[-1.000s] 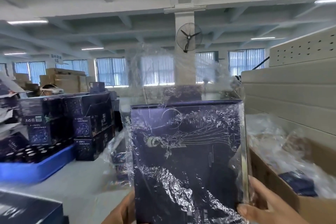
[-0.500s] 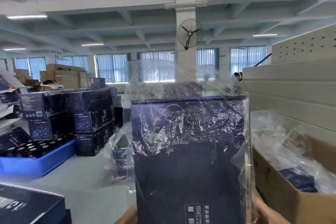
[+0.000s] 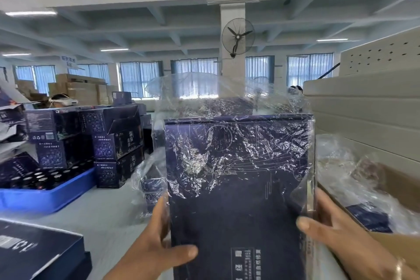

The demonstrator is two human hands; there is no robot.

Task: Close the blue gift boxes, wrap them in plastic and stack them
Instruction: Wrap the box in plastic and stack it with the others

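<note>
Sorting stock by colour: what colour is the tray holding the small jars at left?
Bright blue tray, seen in the head view.

Bare floor (image 3: 109,209) open left; stacked boxes (image 3: 118,143) beyond; cardboard carton (image 3: 391,241) crowds right.

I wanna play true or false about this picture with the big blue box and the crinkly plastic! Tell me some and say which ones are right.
1. Both hands hold the blue gift box. True: the left hand and the right hand grip its two sides.
2. The plastic wrap covers the box's top part. True; it also sticks up loosely above the box.
3. The box lies flat on the table. False: it is held upright in the air.
4. The wall fan hangs on a pillar behind the box. True.
5. The blue tray on the left holds fruit. False: it holds dark round containers.
</note>
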